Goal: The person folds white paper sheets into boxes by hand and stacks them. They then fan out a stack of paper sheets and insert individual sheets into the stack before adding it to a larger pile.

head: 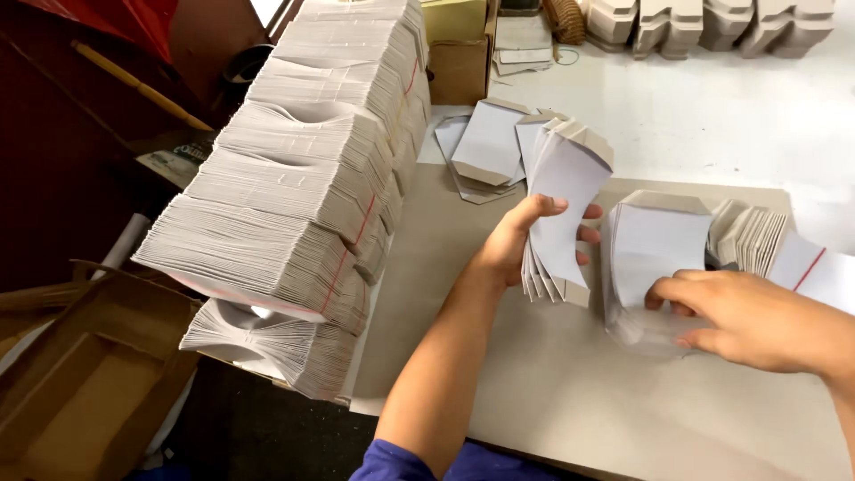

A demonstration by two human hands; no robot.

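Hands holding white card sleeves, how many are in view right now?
2. The left hand grips a fanned bunch of white card sleeves at centre; the right hand presses on an upright bunch of white sleeves to the right. None hidden, apparently.

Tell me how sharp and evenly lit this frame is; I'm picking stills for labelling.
Head view: right hand and the sheets under it are motion-blurred; left hand and its bundle are sharper. The tall stack is crisp. Table top far right is washed out; the left edge sits in dark shadow.

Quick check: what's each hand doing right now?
Left hand: closed on a fanned bunch of white card blanks.
Right hand: fingers on an upright stack of blanks, grip unclear.
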